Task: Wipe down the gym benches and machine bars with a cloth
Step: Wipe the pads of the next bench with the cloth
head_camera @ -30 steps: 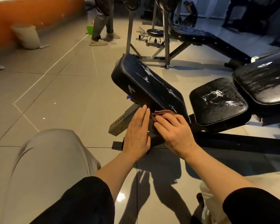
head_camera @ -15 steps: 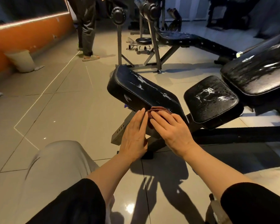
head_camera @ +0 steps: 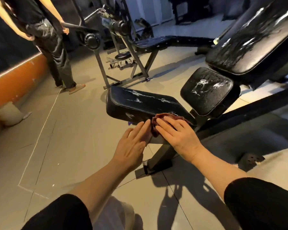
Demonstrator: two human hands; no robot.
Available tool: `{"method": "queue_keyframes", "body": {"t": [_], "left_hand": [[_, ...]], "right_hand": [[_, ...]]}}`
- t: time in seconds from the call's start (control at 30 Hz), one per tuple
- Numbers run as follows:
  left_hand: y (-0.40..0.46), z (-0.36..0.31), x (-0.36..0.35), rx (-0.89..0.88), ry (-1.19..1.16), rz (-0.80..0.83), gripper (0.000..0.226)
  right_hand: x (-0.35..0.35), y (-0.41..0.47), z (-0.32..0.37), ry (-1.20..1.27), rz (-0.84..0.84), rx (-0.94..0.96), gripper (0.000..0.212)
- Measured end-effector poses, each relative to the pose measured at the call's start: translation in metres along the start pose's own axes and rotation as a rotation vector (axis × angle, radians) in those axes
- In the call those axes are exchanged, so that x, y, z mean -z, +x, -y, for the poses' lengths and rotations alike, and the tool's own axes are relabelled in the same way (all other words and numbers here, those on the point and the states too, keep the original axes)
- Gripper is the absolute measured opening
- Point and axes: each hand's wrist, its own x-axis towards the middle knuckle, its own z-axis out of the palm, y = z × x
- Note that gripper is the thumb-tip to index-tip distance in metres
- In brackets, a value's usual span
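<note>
A black padded arm rest (head_camera: 140, 103) of a gym bench slopes towards me, its leather cracked white in places. On its near edge lies a dark red cloth (head_camera: 158, 121). My right hand (head_camera: 178, 135) presses flat on the cloth with straight fingers. Just left of it, my left hand (head_camera: 131, 146) lies flat against the pad's near side, fingertips touching the cloth's edge. Behind the pad are the bench's black seat (head_camera: 208, 92) and its tilted backrest (head_camera: 251, 45).
The bench's dark metal frame (head_camera: 163, 155) runs under my hands to the floor. A person (head_camera: 47, 40) stands at the back left by an orange wall. A weight rack (head_camera: 121, 52) and another bench (head_camera: 150, 44) stand behind. A pale bin (head_camera: 8, 112) sits at the left.
My view has risen and tilted, so the pad appears flatter. Both hands stay on the pad's near edge, the right still on the cloth, shifted slightly right along it.
</note>
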Motion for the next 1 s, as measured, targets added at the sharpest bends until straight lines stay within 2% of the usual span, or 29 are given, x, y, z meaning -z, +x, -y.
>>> {"method": "queue_keyframes", "body": {"t": [0.1, 0.17, 0.27, 0.37, 0.43, 0.53, 0.67, 0.8, 0.83, 0.9, 1.0], "left_hand": [[0.002, 0.011, 0.013, -0.066, 0.059, 0.114, 0.055], [0.003, 0.014, 0.014, -0.097, 0.06, 0.094, 0.046], [-0.001, 0.022, 0.008, -0.1, 0.024, 0.062, 0.052], [-0.01, 0.035, -0.002, -0.098, 0.024, 0.027, 0.068], [-0.013, 0.038, -0.006, -0.12, 0.017, 0.001, 0.072], [-0.014, 0.035, -0.009, -0.162, -0.016, -0.07, 0.064], [-0.005, 0.026, -0.016, -0.159, -0.027, -0.1, 0.065], [0.0, 0.027, -0.02, -0.193, -0.025, -0.085, 0.04], [0.0, 0.029, -0.022, -0.199, -0.021, -0.082, 0.035], [0.0, 0.03, -0.026, -0.189, 0.002, -0.085, 0.037], [0.001, 0.029, -0.031, -0.155, 0.025, -0.081, 0.054]], "right_hand": [[-0.01, -0.018, 0.009, -0.024, 0.051, -0.098, 0.052], [-0.01, -0.029, 0.019, 0.008, 0.104, -0.212, 0.057], [0.002, -0.035, 0.034, 0.09, 0.091, -0.331, 0.059], [0.02, -0.005, 0.039, 0.029, 0.051, -0.223, 0.038], [0.029, 0.02, 0.038, -0.012, 0.103, -0.166, 0.039], [0.034, 0.038, 0.033, -0.095, 0.236, -0.041, 0.039], [0.038, 0.033, 0.011, -0.197, 0.426, 0.146, 0.047], [0.039, 0.021, 0.0, -0.165, 0.355, 0.117, 0.028], [0.037, 0.025, 0.002, -0.148, 0.317, 0.115, 0.03], [0.034, 0.035, 0.004, -0.142, 0.25, 0.133, 0.036], [0.028, 0.037, -0.001, -0.151, 0.26, 0.131, 0.045]]}}
